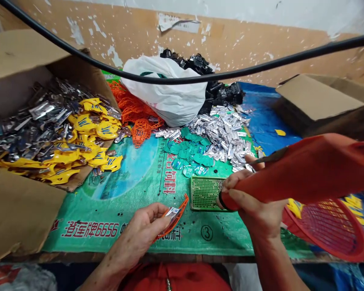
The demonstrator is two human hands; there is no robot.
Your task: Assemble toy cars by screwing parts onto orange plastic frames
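My left hand (148,224) pinches an orange plastic part (182,212) with a shiny silver piece (172,213) lying against it, above the table's front half. My right hand (251,206) is wrapped round a red-covered electric screwdriver (279,173). Its black-ringed front end (223,201) points down at the right side of a small green tray (200,177) with a perforated bottom, where tiny screws (220,184) lie; the bit itself is hidden. Behind the tray are teal plastic parts (192,151) and a heap of silver pieces (224,133).
At left, a cardboard box (21,206) spills yellow parts (85,123) and dark shiny pieces. Orange frames (141,131) lie beside a white bag (170,97), with black parts (227,95) behind. A red basket (327,230) and another box (315,97) stand right. A black cable (170,81) hangs across.
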